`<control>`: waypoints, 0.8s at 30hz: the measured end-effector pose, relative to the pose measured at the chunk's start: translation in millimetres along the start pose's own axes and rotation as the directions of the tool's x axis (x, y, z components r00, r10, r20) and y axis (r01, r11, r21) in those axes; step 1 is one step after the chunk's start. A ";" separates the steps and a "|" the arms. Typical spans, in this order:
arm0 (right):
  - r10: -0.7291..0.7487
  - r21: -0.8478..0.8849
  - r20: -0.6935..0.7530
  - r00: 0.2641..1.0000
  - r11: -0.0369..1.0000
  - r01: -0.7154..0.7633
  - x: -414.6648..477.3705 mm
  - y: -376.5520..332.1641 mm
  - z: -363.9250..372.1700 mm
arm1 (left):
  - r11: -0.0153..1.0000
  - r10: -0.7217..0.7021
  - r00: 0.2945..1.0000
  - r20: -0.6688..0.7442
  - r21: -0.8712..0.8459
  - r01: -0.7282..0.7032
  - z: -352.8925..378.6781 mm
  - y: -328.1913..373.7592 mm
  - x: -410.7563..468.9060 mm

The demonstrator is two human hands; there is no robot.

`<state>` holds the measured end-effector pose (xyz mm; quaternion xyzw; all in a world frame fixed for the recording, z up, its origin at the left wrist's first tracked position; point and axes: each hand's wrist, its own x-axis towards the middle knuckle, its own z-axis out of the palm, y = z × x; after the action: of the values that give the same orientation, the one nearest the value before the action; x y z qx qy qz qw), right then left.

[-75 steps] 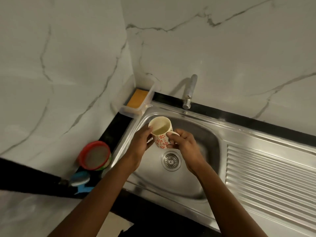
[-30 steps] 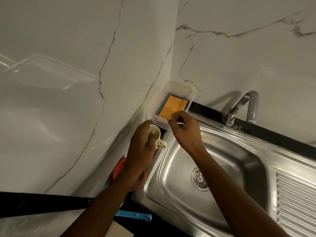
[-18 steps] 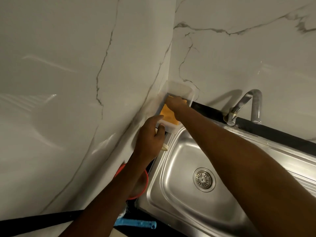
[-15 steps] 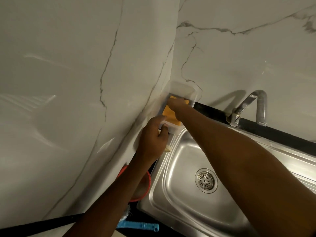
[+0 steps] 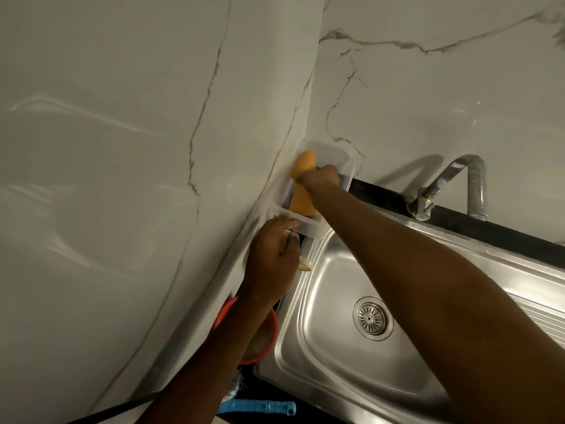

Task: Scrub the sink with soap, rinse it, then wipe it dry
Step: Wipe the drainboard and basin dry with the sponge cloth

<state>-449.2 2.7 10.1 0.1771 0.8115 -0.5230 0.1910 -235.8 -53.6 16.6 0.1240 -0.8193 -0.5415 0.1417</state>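
Observation:
The steel sink lies at lower right, its drain showing beside my right forearm. A clear plastic tray sits in the wall corner behind the sink's left end. My right hand reaches into the tray and grips an orange sponge, which bends upward at its far end. My left hand holds a cream mug from above on the dark counter just in front of the tray; only the mug's handle shows.
A curved tap stands on the black ledge behind the sink. A red-rimmed bowl sits left of the sink under my left forearm. A blue brush handle lies near the front edge. Marble walls close off the left and back.
The mug went from over the sink to the counter at the left. My right hand reached into the tray and now grips the sponge, lifting its far end.

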 end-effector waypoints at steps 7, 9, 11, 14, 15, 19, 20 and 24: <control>-0.132 0.393 0.113 0.985 0.916 0.078 -33.7 -6.5 -74.4 | 0.996 0.019 1.000 0.007 -0.085 -0.018 29.1 -1.3 0.1; -0.154 0.468 0.174 0.973 0.882 0.056 -43.5 2.9 -105.8 | 0.997 0.057 0.998 0.022 -0.059 -0.055 37.0 3.0 0.8; -0.164 0.503 0.215 0.963 0.864 0.035 -53.0 19.1 -134.3 | 0.997 0.058 0.997 0.059 -0.060 -0.054 41.8 6.8 0.2; -0.160 0.524 0.205 0.966 0.851 0.030 -60.9 56.5 -170.4 | 0.997 0.070 0.994 0.084 -0.034 -0.067 53.2 9.0 -1.5; -0.164 0.512 0.176 0.971 0.857 0.052 -59.8 72.7 -177.3 | 0.997 0.070 0.994 0.085 -0.030 -0.068 56.5 9.8 -2.1; -0.150 0.293 0.093 0.984 0.949 0.117 -37.0 133.7 -177.8 | 0.997 0.082 0.990 0.113 -0.020 -0.080 71.6 7.0 -6.8; -0.150 0.189 0.070 0.986 0.973 0.135 -28.2 142.8 -172.2 | 0.997 0.081 0.989 0.124 -0.021 -0.079 74.0 7.3 -7.7; -0.372 -0.318 -0.112 0.922 0.892 0.321 9.6 148.7 -136.7 | 0.999 0.044 0.988 0.149 0.006 -0.045 83.4 7.7 -10.2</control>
<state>-402.1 186.9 -58.8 0.0429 0.9119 -0.4054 0.0487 -257.3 24.0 -8.5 0.0657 -0.8327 -0.5421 0.0917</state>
